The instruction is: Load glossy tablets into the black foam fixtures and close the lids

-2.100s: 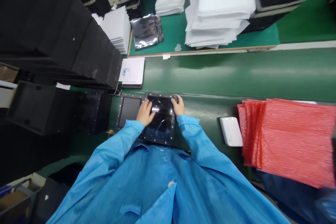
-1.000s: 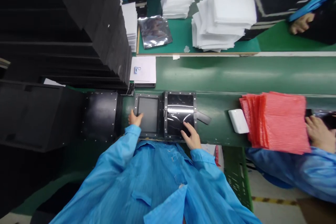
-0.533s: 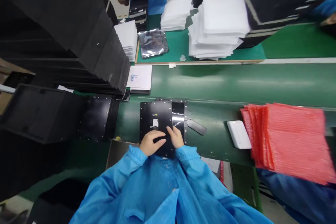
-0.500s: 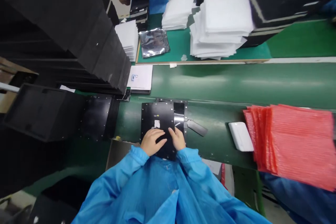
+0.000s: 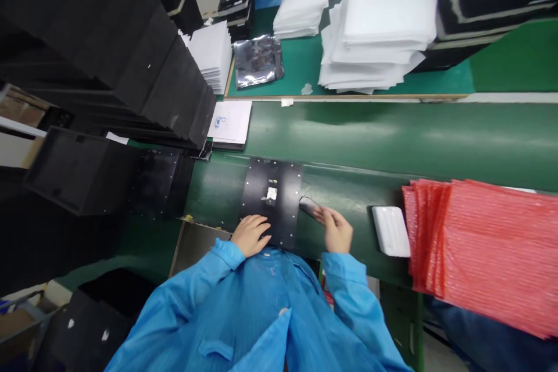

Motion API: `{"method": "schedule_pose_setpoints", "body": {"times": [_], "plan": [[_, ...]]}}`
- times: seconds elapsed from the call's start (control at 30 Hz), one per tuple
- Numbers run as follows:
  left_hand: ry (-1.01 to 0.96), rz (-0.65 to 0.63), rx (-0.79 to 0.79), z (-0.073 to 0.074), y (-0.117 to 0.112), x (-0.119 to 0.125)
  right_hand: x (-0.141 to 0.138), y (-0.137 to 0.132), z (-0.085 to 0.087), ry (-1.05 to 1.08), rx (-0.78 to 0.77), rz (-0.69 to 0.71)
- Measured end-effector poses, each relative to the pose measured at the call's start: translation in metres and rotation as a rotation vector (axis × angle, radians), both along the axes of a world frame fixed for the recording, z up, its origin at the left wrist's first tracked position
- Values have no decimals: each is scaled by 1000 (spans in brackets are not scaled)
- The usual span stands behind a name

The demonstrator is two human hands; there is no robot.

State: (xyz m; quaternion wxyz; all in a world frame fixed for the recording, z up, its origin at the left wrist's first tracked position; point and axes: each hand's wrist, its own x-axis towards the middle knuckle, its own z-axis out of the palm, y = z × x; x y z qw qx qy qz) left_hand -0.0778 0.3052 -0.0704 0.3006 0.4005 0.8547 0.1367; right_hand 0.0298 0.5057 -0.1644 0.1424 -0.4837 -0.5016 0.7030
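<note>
A black panel (image 5: 272, 197) with a small white label lies back-side up on the near green ledge (image 5: 349, 192). My left hand (image 5: 251, 233) rests flat on the panel's near edge, fingers spread. My right hand (image 5: 335, 228) is just right of the panel, its fingers pinched on a thin dark strip (image 5: 308, 205) that lies on the ledge by the panel's right side.
Red bubble bags (image 5: 483, 244) are stacked at the right beside a white block (image 5: 390, 231). Black trays (image 5: 108, 58) tower at the left. Past the conveyor belt (image 5: 392, 133) lie white foam sheets (image 5: 379, 23), a silver bag (image 5: 258, 60) and a paper-topped panel (image 5: 230, 122). Another person stands at the far top.
The panel now covers the second panel entirely. My right hand left the panel's near edge and moved right to the dark strip. My left hand stays on the panel.
</note>
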Motion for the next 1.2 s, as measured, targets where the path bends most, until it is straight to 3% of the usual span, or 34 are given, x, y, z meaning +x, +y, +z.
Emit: {"method": "schedule_pose_setpoints", "body": {"times": [0.07, 0.13, 0.23, 0.3, 0.37, 0.4, 0.57, 0.7, 0.8, 0.93, 1.07, 1.2], "plan": [[50, 26, -19, 11, -16, -37, 11, 12, 4, -34, 36, -64], [153, 130, -92, 32, -48, -98, 6, 16, 11, -50, 57, -78], [350, 442, -209, 68, -120, -201, -31, 1, 30, -28, 72, 53], [483, 812, -287, 80, -171, -245, -69, -28, 45, 24, 82, 274], [564, 1073, -340, 76, -211, -255, -109, -70, 57, 96, 75, 511], [589, 1142, -352, 71, -226, -250, -128, -94, 61, 134, 63, 607], [509, 1264, -187, 43, -267, -204, -214, -214, 56, 182, -168, 921], [287, 1377, 93, 39, -284, -213, -261, -268, 50, 102, -313, 993], [248, 1404, 212, 36, -282, -219, -268, -273, 49, 75, -311, 974], [175, 1366, 278, 21, -246, -192, -227, -236, 51, 41, -212, 828], [62, 1276, 398, -8, -172, -142, -147, -174, 52, 8, 3, 589], [-64, 1180, 461, -41, -88, -99, -72, -119, 42, -107, 50, 373]]}}
